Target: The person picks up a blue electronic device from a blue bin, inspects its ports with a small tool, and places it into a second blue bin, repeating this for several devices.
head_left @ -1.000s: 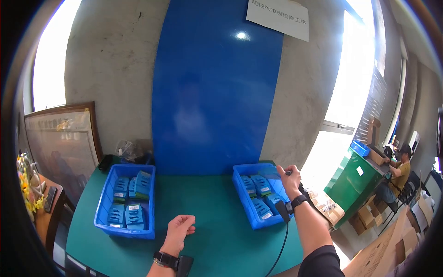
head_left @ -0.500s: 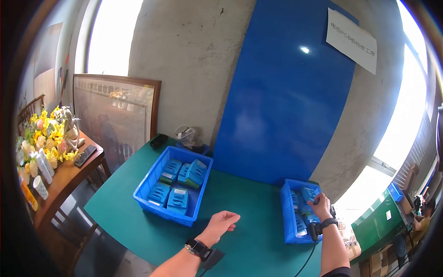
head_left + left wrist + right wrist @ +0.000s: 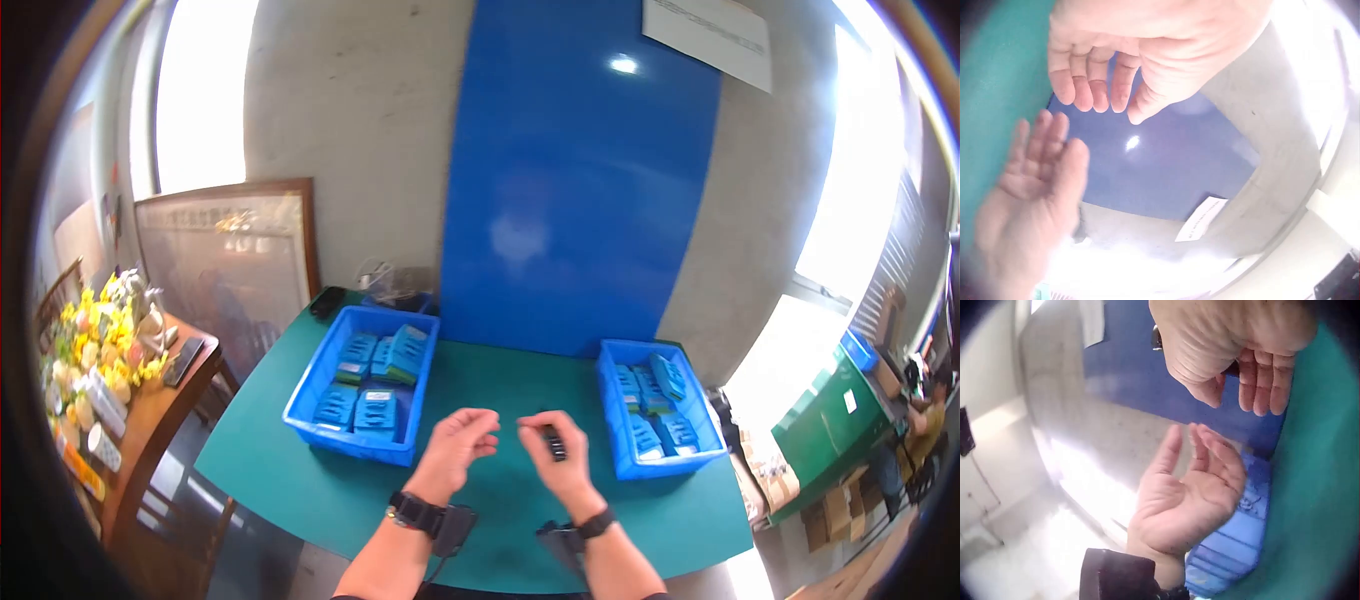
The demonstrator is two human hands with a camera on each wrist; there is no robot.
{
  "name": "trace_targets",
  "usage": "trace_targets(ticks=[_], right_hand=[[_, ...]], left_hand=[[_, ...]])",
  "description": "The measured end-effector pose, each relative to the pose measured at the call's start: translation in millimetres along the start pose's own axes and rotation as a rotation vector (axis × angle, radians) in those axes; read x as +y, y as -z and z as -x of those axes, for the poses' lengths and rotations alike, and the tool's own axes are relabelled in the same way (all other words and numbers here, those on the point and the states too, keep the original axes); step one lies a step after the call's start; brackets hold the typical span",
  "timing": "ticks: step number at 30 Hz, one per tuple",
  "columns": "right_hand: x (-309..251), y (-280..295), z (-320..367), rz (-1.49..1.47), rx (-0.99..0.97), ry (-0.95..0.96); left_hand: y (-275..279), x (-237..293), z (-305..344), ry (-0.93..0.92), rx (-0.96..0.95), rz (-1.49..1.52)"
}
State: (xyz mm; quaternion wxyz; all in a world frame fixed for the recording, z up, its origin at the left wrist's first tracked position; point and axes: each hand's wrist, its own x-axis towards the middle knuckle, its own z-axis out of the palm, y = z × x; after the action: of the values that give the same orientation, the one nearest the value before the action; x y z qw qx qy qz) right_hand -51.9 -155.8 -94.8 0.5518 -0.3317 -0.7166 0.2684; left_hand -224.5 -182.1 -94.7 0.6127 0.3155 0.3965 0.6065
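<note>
Above the green table [image 3: 500, 540], my left hand [image 3: 455, 455] hovers with relaxed, slightly bent fingers and holds nothing. Facing it, my right hand [image 3: 565, 470] grips a small black object [image 3: 553, 443] whose kind I cannot tell. In the right wrist view, most of that object is hidden behind the right hand [image 3: 1229, 350]. A gap separates the two hands. To the right stands a blue bin [image 3: 675, 467] with several blue slotted modules, one of them [image 3: 668, 377] tilted on others. A second blue bin [image 3: 350, 443] on the left contains similar labelled modules [image 3: 377, 412].
A blue panel [image 3: 580, 200] stands against the wall behind the table. At left, a wooden side table [image 3: 150, 440] bears flowers [image 3: 95, 340] and a phone [image 3: 183, 360]. A bag of cables [image 3: 390, 285] lies behind the left bin. Far right, a person [image 3: 905, 450] sits by a green cabinet [image 3: 830, 410].
My right hand has let go of a blue module in the right bin and moved left, towards my left hand, still gripping the black object. The head view has swung left, then partly back.
</note>
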Motion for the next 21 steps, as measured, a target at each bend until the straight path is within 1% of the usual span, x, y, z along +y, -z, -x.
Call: trace_targets(ticks=[2, 4, 5, 8, 9, 10, 11, 12, 14, 17, 20, 21], right_hand=[[7, -23, 9, -0.546, 0.026, -0.405], [18, -32, 12, -0.543, 0.028, -0.415], [20, -33, 13, -0.477, 0.054, -0.359], [49, -26, 26, -0.081, 0.071, -0.101], [45, -22, 25, -0.079, 0.100, -0.071], [52, -24, 24, -0.117, 0.173, -0.029], [46, -22, 24, -0.103, 0.199, -0.079], [50, -22, 28, -0.166, 0.195, -0.217], [51, -23, 26, -0.125, 0.172, -0.204], [57, -26, 22, -0.115, 0.171, -0.205], [53, -26, 18, -0.092, 0.154, -0.170], [54, -26, 17, -0.064, 0.151, -0.148]], left_hand=[[-10, 27, 6, -0.059, -0.019, 0.003], [-16, 55, 7, -0.135, -0.036, -0.043], [-18, 69, 5, -0.169, -0.017, -0.089], [-9, 107, -16, -0.322, 0.093, -0.309], [-2, 120, -24, -0.364, 0.123, -0.316], [8, 132, -33, -0.408, 0.158, -0.330], [23, 141, -46, -0.424, 0.207, -0.316], [42, 145, -58, -0.401, 0.310, -0.386], [72, 152, -85, -0.342, 0.487, -0.503], [118, 142, -115, -0.139, 0.626, -0.719], [116, 132, -122, 0.017, 0.685, -0.886], [105, 132, -120, 0.078, 0.640, -0.875]])
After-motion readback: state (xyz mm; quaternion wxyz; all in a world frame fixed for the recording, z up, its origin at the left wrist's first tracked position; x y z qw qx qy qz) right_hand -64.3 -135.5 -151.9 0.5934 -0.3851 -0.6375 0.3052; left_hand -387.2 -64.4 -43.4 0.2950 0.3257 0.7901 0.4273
